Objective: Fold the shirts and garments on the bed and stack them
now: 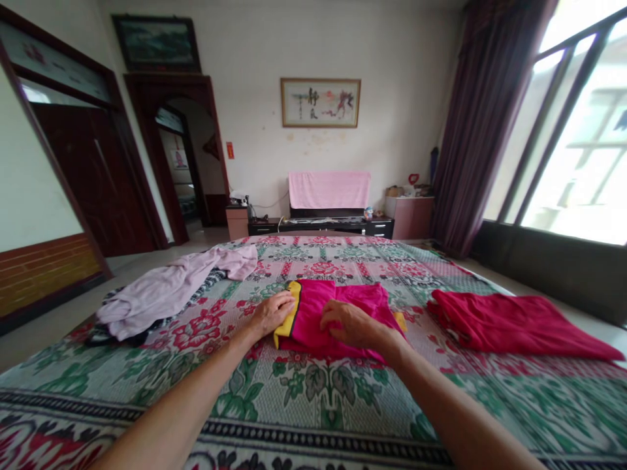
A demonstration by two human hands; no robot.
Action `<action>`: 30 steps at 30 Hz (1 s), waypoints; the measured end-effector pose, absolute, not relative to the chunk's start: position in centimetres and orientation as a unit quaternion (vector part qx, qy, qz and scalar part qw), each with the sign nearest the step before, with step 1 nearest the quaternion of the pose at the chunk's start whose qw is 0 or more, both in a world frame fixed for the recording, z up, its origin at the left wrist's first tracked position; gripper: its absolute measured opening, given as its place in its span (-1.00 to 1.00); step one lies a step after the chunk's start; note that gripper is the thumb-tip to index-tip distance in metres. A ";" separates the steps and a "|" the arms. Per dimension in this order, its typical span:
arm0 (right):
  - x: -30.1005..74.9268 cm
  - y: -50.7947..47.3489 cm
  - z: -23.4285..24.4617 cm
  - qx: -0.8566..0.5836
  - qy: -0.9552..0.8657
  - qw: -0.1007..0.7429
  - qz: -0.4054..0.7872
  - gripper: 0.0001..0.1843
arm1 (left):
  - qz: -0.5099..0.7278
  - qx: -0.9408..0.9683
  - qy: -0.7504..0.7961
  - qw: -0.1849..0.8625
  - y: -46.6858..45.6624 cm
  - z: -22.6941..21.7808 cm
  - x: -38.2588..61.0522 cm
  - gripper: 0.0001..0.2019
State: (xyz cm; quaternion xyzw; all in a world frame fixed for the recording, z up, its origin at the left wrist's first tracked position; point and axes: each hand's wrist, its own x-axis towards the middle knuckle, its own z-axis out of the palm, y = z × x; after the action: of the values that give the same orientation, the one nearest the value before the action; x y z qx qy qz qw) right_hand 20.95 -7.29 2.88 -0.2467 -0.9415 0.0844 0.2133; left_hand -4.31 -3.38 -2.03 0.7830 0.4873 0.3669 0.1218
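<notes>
In the head view a bright pink garment [313, 336] with a yellow band along its left edge lies partly folded on the patterned bedspread [294, 408]. My left hand [274, 312] rests on that yellow band, its fingers stretched out over the cloth. Over the middle of the garment is my right hand [351, 322], its fingers bent and spread against the fabric. A small bit of yellow shows at the garment's right side. My right hand and forearm hide part of the cloth there.
A folded red cloth [529, 323] lies to the right on the bed. Further left is a loose heap with a pale pink garment [171, 287] over dark patterned cloth. Beyond the bed stands a low black cabinet [264, 228], with a pink towel [329, 190] draped above it.
</notes>
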 end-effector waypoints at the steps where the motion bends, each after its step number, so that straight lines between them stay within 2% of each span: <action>1: 20.9 -7.3 3.0 -0.247 -0.940 0.223 0.081 -0.67 | 0.370 0.782 0.488 0.119 -3.3 -2.1 -4.3 -0.64; 5: 21.2 -7.3 3.7 -0.267 -0.928 0.248 0.082 -0.66 | 0.362 0.787 0.488 0.110 -3.4 -2.1 -4.3 -0.64; 14: 22.1 -7.0 3.8 -0.316 -0.930 0.175 0.075 -0.65 | 0.263 0.843 0.468 0.024 -4.3 -1.9 -3.7 -0.53; 18: 20.9 -7.8 4.6 -0.331 -0.922 0.195 0.054 -0.65 | 0.222 0.860 0.460 -0.005 -4.3 -1.9 -3.7 -0.47; 22: 18.8 -9.3 4.9 -0.265 -0.933 0.237 0.060 -0.67 | 0.201 0.865 0.458 -0.025 -4.1 -2.1 -4.1 -0.43; 28: 16.9 -10.5 4.0 -0.212 -0.960 0.164 0.081 -0.88 | 0.192 0.855 0.481 -0.001 -4.4 -1.9 -4.2 -0.42; 30: 16.8 -10.6 3.8 -0.204 -0.962 0.163 0.083 -0.88 | 0.193 0.852 0.486 0.014 -4.6 -1.5 -4.1 -0.46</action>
State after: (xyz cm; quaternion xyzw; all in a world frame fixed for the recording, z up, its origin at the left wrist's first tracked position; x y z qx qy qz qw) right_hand 16.79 -10.56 3.83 -0.2044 -0.9617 0.0834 0.1626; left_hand -4.08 -4.64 -1.53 0.8522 0.4862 0.1930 0.0144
